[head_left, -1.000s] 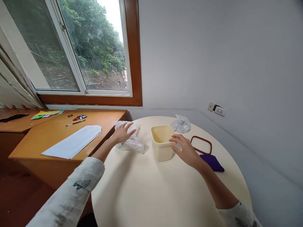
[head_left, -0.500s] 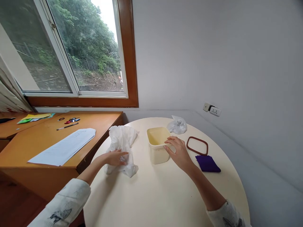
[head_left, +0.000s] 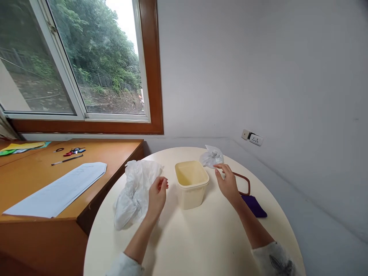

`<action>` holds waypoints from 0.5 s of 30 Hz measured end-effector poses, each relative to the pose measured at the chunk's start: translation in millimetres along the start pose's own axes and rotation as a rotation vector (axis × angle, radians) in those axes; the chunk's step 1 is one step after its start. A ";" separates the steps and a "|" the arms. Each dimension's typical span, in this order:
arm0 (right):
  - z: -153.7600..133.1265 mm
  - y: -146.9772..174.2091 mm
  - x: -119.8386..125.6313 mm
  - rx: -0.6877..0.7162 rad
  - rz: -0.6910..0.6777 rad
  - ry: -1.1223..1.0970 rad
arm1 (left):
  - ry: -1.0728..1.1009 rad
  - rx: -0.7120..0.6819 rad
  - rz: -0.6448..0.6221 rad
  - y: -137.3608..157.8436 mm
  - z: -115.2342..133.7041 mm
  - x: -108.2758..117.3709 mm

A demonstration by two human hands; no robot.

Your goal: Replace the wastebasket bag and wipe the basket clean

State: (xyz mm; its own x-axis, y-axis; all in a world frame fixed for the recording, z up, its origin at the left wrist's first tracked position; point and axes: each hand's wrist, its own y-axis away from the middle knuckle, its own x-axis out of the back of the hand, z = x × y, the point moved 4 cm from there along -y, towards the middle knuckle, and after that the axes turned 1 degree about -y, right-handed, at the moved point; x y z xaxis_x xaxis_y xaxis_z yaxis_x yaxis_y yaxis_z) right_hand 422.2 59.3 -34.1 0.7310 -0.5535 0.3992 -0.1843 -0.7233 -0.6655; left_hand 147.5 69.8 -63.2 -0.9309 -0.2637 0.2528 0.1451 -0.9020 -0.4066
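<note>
A pale yellow square plastic tub [head_left: 192, 197], its top uncovered, stands on the round table between my hands. My left hand [head_left: 157, 194] is raised just left of the tub, fingers loosely curled with a gap to the thumb and nothing visible in it. Beside it on the left lies a crumpled white plastic bag [head_left: 135, 195]. My right hand [head_left: 228, 184] hovers right of the tub, apart from it, thumb and fingers spread and empty. Partly behind that hand are a brown rounded rectangular frame [head_left: 248, 185] and a folded purple cloth [head_left: 255, 207].
A knotted translucent plastic bag [head_left: 212, 156] sits at the back of the round cream table [head_left: 198, 245]. To the left, a wooden desk [head_left: 115, 151] bears paper sheets [head_left: 61, 189], a pen [head_left: 67, 160], keys [head_left: 74, 151] and coloured papers. A wall and window stand behind.
My left hand has let go of the crumpled bag and moved right, toward the tub. My right hand has come off the tub's rim and shifted right. The view has turned slightly right.
</note>
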 end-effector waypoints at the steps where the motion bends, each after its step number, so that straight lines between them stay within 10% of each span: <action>1: 15.7 -7.9 -2.6 -0.043 -0.012 0.019 | -0.021 -0.015 0.029 4.7 -7.6 -5.5; 10: 125.8 -73.7 -51.8 -0.466 -0.261 0.329 | -0.197 -0.626 0.077 42.4 12.2 -11.2; 15: 155.2 -95.0 -75.9 -0.570 -0.309 0.394 | -0.245 -0.878 -0.255 64.8 34.4 -27.5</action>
State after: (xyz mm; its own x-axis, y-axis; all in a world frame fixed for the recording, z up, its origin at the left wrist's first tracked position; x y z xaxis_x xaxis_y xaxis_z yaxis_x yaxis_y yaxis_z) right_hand 486.2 234.1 -99.1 0.5351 -0.3206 0.7816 -0.3986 -0.9116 -0.1011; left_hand 194.0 6.9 -66.3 -0.7887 -0.2487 0.5622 -0.4501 -0.3893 -0.8037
